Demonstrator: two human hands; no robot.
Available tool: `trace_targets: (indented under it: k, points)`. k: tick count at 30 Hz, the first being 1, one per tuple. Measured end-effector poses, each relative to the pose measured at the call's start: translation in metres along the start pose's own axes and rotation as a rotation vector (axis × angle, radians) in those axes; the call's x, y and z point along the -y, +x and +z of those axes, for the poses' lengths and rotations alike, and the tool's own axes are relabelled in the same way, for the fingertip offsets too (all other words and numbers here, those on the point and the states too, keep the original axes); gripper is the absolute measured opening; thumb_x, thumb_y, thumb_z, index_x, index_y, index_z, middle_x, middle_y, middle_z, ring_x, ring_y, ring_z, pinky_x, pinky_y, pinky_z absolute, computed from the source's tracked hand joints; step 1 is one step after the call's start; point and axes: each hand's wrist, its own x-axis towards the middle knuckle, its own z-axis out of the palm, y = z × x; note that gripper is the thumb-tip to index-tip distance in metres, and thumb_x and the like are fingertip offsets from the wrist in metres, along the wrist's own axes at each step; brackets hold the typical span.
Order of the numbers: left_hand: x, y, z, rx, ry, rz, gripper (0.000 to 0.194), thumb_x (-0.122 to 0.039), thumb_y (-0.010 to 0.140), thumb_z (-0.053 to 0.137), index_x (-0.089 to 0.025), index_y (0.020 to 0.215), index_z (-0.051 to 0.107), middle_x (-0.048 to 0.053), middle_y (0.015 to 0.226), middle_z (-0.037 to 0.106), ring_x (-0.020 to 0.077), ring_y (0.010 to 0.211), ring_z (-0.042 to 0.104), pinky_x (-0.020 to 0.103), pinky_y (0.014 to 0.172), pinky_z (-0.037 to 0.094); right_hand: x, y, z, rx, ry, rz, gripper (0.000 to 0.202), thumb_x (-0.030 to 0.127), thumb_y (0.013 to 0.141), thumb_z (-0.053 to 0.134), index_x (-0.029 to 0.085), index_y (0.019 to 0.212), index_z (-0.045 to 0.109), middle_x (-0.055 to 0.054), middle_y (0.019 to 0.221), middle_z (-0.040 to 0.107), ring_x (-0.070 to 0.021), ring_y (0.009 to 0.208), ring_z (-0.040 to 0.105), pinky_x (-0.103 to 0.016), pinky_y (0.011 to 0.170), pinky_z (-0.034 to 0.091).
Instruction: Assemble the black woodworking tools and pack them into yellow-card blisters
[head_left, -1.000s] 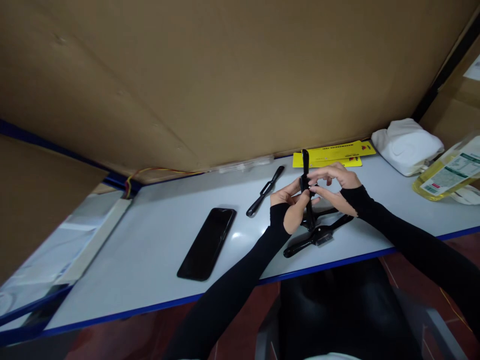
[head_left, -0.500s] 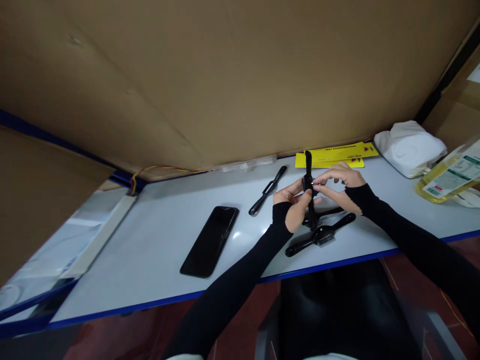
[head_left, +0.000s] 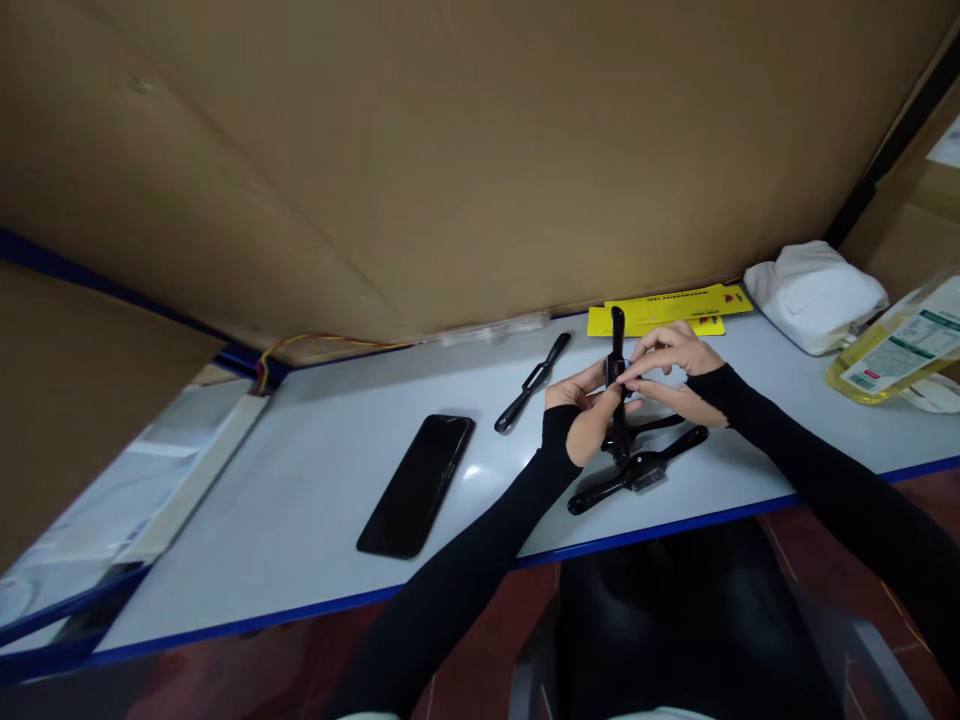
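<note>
A black watch strap (head_left: 618, 345) stands upright between my hands above the white table (head_left: 315, 520). My left hand (head_left: 585, 405) grips its middle from the left. My right hand (head_left: 667, 355) pinches a small part at the strap's middle with its fingertips. Just below my hands lies a black watch with its strap (head_left: 634, 472), and another black strap piece (head_left: 649, 427) lies beside it. A separate empty black strap (head_left: 531, 382) rests to the left of my hands.
A black phone (head_left: 416, 485) lies face up left of centre. Yellow packaging cards (head_left: 667, 308) sit at the back by the cardboard wall. A white cloth bundle (head_left: 814, 292) and a bottle of yellow liquid (head_left: 896, 350) are at the right.
My right hand's fingertips have shifted slightly on the strap's middle; the strap stays upright in both hands. The view has wobbled a little.
</note>
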Motion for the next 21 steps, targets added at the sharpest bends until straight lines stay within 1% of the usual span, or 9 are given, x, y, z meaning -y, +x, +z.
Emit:
trace_targets:
  k: [2,4,8,11,14,16,18,19,21]
  points:
    - [0.0,0.002,-0.002,0.015,-0.04,-0.044,0.058,-0.044,0.064,0.099,-0.011,0.109,0.081,0.017,0.122,0.08,0.0351,0.105,0.08,0.052,0.096,0.068,-0.001,0.001,0.0,0.047,0.049,-0.015,0.014,0.034,0.099,0.071,0.031,0.098,0.084,-0.007,0.099,0.069,-0.0234,0.094,0.051,-0.035,0.077,0.047]
    - [-0.002,0.004,-0.003,0.018,-0.08,-0.101,0.055,-0.038,0.062,0.1,-0.01,0.106,0.081,0.017,0.118,0.081,0.0367,0.107,0.079,0.052,0.097,0.067,-0.003,0.001,0.002,0.061,0.119,-0.021,0.015,0.033,0.1,0.068,0.027,0.097,0.081,-0.006,0.097,0.069,-0.0229,0.093,0.052,-0.035,0.077,0.048]
    - [-0.005,0.007,-0.003,0.023,-0.079,-0.151,0.051,-0.032,0.06,0.1,-0.009,0.103,0.081,0.017,0.107,0.082,0.0365,0.102,0.08,0.051,0.093,0.068,-0.007,0.002,0.005,0.024,0.214,0.001,0.017,0.036,0.102,0.064,0.024,0.099,0.077,-0.006,0.097,0.07,-0.0213,0.088,0.056,-0.035,0.077,0.049]
    - [-0.005,0.005,-0.004,0.001,0.013,-0.068,0.046,-0.032,0.063,0.097,-0.011,0.1,0.082,0.014,0.105,0.082,0.0324,0.092,0.081,0.046,0.087,0.069,-0.006,0.003,0.009,0.002,0.122,-0.082,0.016,0.035,0.102,0.065,0.025,0.095,0.076,-0.006,0.097,0.07,-0.0222,0.091,0.056,-0.035,0.077,0.048]
    - [-0.002,0.003,-0.006,-0.071,0.244,0.08,0.041,-0.026,0.069,0.091,-0.014,0.108,0.084,0.007,0.104,0.082,0.0272,0.082,0.08,0.037,0.079,0.068,-0.002,0.002,0.021,-0.08,0.061,-0.11,0.016,0.032,0.102,0.063,0.024,0.09,0.072,-0.006,0.091,0.067,-0.0213,0.085,0.055,-0.035,0.076,0.048]
    - [0.002,0.003,-0.009,-0.106,0.426,0.152,0.042,-0.021,0.073,0.085,-0.016,0.115,0.083,0.004,0.097,0.081,0.0257,0.078,0.08,0.031,0.072,0.066,-0.001,0.001,0.031,-0.182,0.095,-0.038,0.017,0.033,0.102,0.061,0.023,0.091,0.069,-0.006,0.093,0.065,-0.0199,0.081,0.056,-0.036,0.076,0.049]
    - [0.008,0.004,-0.012,-0.151,0.534,0.223,0.043,-0.019,0.076,0.081,-0.016,0.119,0.083,0.002,0.087,0.079,0.0248,0.074,0.08,0.027,0.067,0.064,-0.003,0.001,0.038,-0.305,0.212,0.111,0.019,0.039,0.103,0.061,0.023,0.095,0.065,-0.006,0.093,0.063,-0.0191,0.078,0.056,-0.036,0.073,0.05]
    - [0.011,0.005,-0.014,-0.173,0.574,0.276,0.044,-0.018,0.077,0.079,-0.017,0.121,0.082,0.001,0.085,0.079,0.0238,0.074,0.08,0.027,0.067,0.064,-0.005,0.001,0.04,-0.345,0.314,0.204,0.022,0.044,0.102,0.061,0.024,0.096,0.063,-0.005,0.091,0.062,-0.0189,0.075,0.056,-0.035,0.07,0.051]
    - [0.018,0.007,-0.014,-0.202,0.696,0.431,0.049,-0.019,0.082,0.076,-0.019,0.131,0.078,0.002,0.092,0.081,0.0218,0.081,0.081,0.028,0.075,0.066,-0.011,0.004,0.042,-0.33,0.585,0.406,0.03,0.054,0.1,0.062,0.024,0.094,0.058,-0.003,0.084,0.061,-0.0185,0.068,0.055,-0.033,0.06,0.05]
